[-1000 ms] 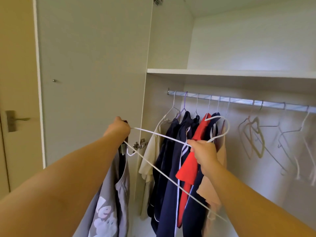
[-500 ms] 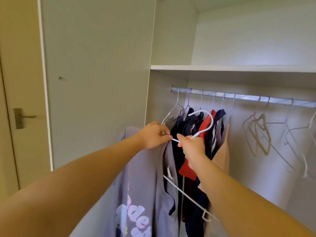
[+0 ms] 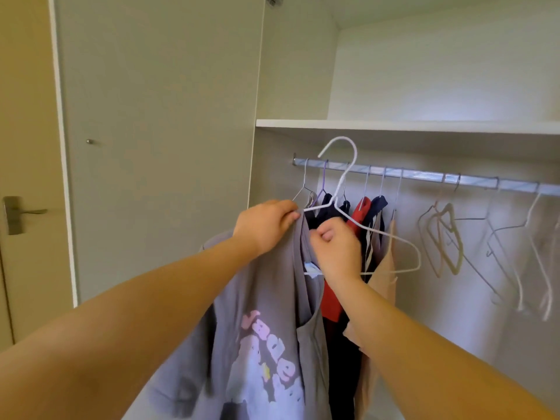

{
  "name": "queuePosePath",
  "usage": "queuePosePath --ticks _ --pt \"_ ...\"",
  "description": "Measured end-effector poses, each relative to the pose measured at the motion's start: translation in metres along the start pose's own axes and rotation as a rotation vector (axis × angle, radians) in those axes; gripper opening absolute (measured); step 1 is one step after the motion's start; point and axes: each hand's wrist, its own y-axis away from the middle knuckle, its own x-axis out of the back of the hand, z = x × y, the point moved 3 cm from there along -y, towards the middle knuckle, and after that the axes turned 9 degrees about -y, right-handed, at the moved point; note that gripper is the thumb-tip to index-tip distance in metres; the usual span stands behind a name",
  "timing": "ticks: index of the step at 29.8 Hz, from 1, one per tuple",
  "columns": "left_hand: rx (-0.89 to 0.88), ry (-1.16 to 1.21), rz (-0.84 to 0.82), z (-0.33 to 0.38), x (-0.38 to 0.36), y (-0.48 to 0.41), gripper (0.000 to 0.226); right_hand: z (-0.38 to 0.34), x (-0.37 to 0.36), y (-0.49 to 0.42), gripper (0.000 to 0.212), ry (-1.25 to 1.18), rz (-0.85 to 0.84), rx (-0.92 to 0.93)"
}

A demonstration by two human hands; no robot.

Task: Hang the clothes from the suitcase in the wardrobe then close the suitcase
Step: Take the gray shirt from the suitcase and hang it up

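Observation:
A grey printed T-shirt [image 3: 257, 344] hangs from my two hands in front of the open wardrobe. My left hand [image 3: 266, 225] grips its neckline together with the left arm of a white wire hanger [image 3: 348, 189], whose hook stands upright in front of the rail. My right hand [image 3: 335, 250] pinches the shirt's collar just right of that; the hanger's right arm sticks out past it, outside the fabric. The wardrobe rail [image 3: 424, 177] carries several hung garments [image 3: 360, 213] in navy, red and beige. The suitcase is out of view.
Several bare hangers [image 3: 445, 237] hang on the rail's right half. A white shelf [image 3: 394, 126] runs just above the rail. The open wardrobe door [image 3: 157, 131] stands at left, and a room door with a metal handle [image 3: 18, 213] at far left.
The hanger has swung from lying flat to upright with its hook raised. Both hands have come together at the shirt's neckline, and the shirt has been lifted toward the rail.

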Motion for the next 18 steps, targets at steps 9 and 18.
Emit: queuePosePath --ticks 9,18 --pt "0.109 0.099 0.05 -0.017 0.007 0.004 0.029 0.017 -0.024 0.02 0.01 0.099 -0.431 0.025" --pt "0.188 0.088 0.063 -0.035 0.012 0.004 0.029 0.022 -0.05 0.035 0.006 -0.462 -0.749 -0.753"
